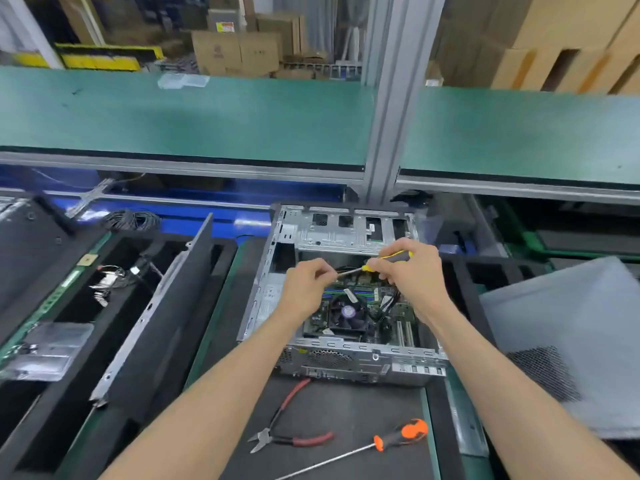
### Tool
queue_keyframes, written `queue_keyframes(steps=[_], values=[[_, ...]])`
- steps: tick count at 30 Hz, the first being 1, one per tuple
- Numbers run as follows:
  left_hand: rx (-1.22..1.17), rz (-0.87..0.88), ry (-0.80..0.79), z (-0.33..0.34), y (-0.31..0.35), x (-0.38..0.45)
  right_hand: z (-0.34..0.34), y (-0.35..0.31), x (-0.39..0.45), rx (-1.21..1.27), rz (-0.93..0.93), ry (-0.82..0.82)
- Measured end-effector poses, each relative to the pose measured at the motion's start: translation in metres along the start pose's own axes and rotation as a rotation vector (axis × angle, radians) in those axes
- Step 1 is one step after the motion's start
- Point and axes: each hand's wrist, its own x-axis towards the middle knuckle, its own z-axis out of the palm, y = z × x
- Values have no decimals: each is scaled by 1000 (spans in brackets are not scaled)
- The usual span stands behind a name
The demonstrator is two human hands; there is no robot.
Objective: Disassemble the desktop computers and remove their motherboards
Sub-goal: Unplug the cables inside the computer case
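An open silver desktop case lies on the bench in front of me, its green motherboard with a black CPU fan showing inside. Above the board, my right hand grips the yellow-and-black handle of a screwdriver. Its shaft points left to my left hand, whose fingers pinch the tip end. Both hands hover over the far part of the board, hiding what lies under them.
Red-handled cutters and an orange-handled screwdriver lie on the dark mat near me. A removed black side panel leans at the left, a grey mesh panel lies at the right. A green shelf and aluminium post stand behind.
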Motion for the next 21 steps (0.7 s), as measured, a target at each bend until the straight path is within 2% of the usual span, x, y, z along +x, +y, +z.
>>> queue_keyframes(steps=[5,11,13,17,21], values=[[395,39,-268,34,4,18,-16,8,23,-420,-198,-7],[653,108,-487,66,3,31,-22,27,39,-548,-253,-111],[696,130,-467,71,-3,31,-22,32,41,-559,-274,-131],[484,50,-313,74,-9,29,-21,42,43,-590,-291,-180],[420,0,-178,77,-8,32,-17,48,44,-615,-300,-231]])
